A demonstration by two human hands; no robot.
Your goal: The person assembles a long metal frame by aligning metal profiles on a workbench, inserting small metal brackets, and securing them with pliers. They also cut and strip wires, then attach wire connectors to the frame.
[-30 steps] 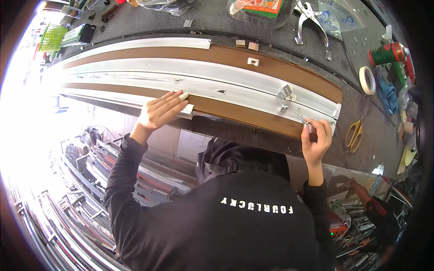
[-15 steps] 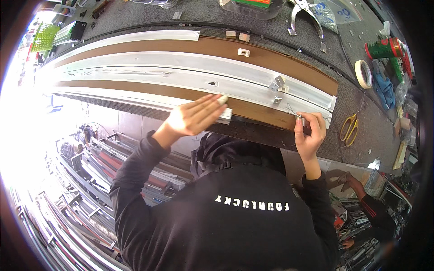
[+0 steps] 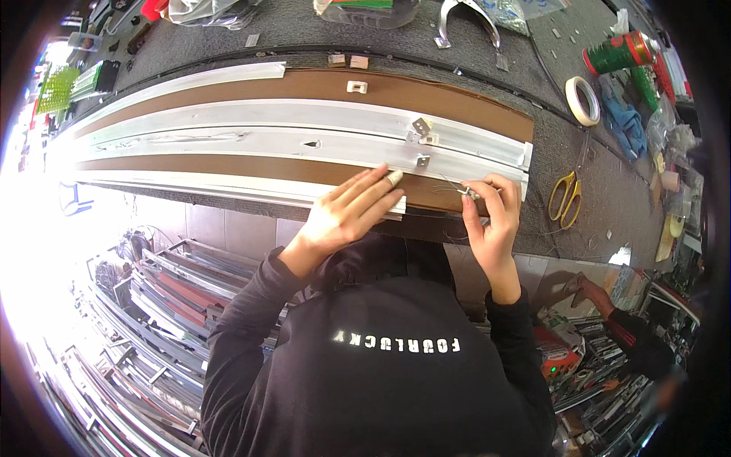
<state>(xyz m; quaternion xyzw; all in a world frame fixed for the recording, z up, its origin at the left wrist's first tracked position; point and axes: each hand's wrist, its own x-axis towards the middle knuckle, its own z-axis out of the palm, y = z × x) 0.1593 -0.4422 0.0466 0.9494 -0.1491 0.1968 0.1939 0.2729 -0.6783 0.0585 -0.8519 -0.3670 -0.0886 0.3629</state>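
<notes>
My left hand [image 3: 344, 218] lies with its fingers stretched out over the right end of a narrow white strip [image 3: 251, 195] at the bench's near edge. One fingertip carries a pale wrapping. My right hand [image 3: 495, 221] pinches a small metal piece with thin wires [image 3: 470, 193] between thumb and fingers, above the board's near right part; its exact kind is too small to tell. Long white profiles [image 3: 335, 126] lie side by side on a brown board [image 3: 457, 103]. Small metal brackets [image 3: 422, 161] and a pale clip [image 3: 431, 139] sit on the profiles.
Yellow-handled scissors [image 3: 564, 199], a tape roll [image 3: 582, 101], a green can [image 3: 620, 53] and a blue cloth [image 3: 624, 122] lie to the right. Pliers [image 3: 470, 23] lie beyond the board. Racks of metal bars [image 3: 145, 327] stand below left; another person [image 3: 632, 335] is at lower right.
The view has shifted, so the bench appears further left. Against the board, my left hand and the narrow white strip have moved right, closer to my right hand, which keeps its pinch.
</notes>
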